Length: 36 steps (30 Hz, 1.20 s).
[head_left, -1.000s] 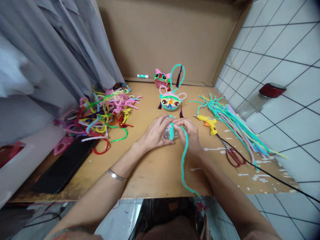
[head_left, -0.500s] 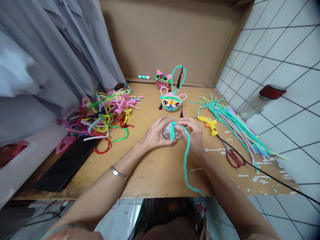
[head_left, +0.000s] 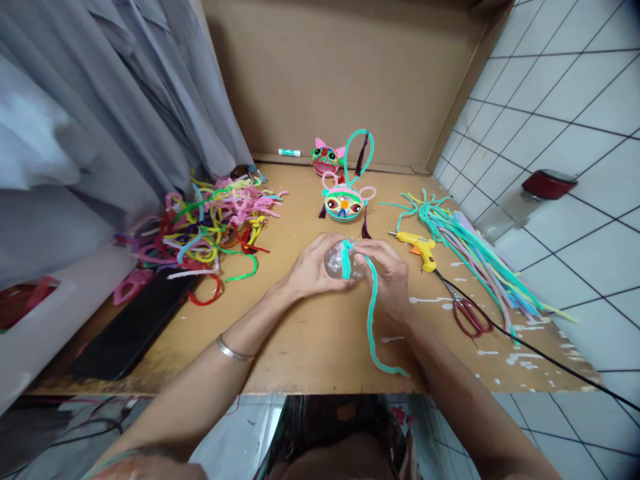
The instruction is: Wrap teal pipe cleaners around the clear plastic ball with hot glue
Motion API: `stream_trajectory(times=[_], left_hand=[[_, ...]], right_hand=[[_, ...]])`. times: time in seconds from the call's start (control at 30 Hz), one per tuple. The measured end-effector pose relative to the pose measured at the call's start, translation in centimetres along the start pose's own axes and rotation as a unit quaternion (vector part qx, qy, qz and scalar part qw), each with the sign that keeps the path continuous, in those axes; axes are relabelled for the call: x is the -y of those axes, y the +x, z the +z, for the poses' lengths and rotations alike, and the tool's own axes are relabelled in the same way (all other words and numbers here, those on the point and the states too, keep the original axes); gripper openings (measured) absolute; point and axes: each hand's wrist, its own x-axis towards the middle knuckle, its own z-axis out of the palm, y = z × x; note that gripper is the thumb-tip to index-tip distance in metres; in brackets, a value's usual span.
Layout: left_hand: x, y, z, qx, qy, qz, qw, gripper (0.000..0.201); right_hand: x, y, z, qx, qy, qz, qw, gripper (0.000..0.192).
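Observation:
Close to the middle of the table, my left hand [head_left: 317, 268] curls around the side of a clear plastic ball [head_left: 334, 262]. A turquoise pipe cleaner [head_left: 371, 313] runs in a band up the front of the ball and bends over near its top. Its long free end hangs from my right hand [head_left: 387, 267] and trails to the table's front edge. The right fingers pinch the pipe cleaner against the ball's right side; the fingertips are partly hidden. Just beyond stands a decorated animal-face ornament [head_left: 344, 203] with pink loop ears and purple tassels.
Left, a tangle of coloured pipe cleaners [head_left: 220, 220] lies beside a black phone-like slab [head_left: 133, 327]. Right are a yellow glue gun [head_left: 417, 247] with a black cord, red-handled scissors [head_left: 470, 315] and a pipe cleaner bundle [head_left: 480, 257]. A second ornament [head_left: 326, 159] and a glue stick [head_left: 290, 153] sit behind.
The right fingers have shifted slightly down and right along the ball, baring more of the bend at its top. The pipe cleaner's tail end has risen a little. The left hand keeps its hold.

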Motion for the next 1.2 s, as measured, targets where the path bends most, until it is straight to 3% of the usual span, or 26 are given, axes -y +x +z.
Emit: stream_trajectory(times=[0.17,0.33,0.53,0.93,1.2], left_hand=[[0.1,0.0,0.1,-0.014,-0.009,-0.016,1.000,0.066],[0.1,0.0,0.0,-0.011,-0.020,-0.026,0.999,0.064],[0.2,-0.1,-0.2,0.000,-0.020,-0.021,1.000,0.065],[0.5,-0.1,-0.2,0.025,-0.011,0.031,0.999,0.073],[-0.3,-0.1,-0.3,0.038,0.008,0.032,0.999,0.072]], right_hand=[[-0.1,-0.4,0.2,0.015,-0.016,-0.036,0.999,0.019],[-0.1,-0.6,0.4,0.011,-0.098,-0.103,0.990,0.021],[0.0,-0.7,0.3,0.023,-0.134,-0.119,0.984,0.018],[-0.2,-0.6,0.0,0.059,-0.130,-0.077,0.987,0.037],[0.4,-0.2,-0.3,0.087,-0.157,-0.063,0.982,0.029]])
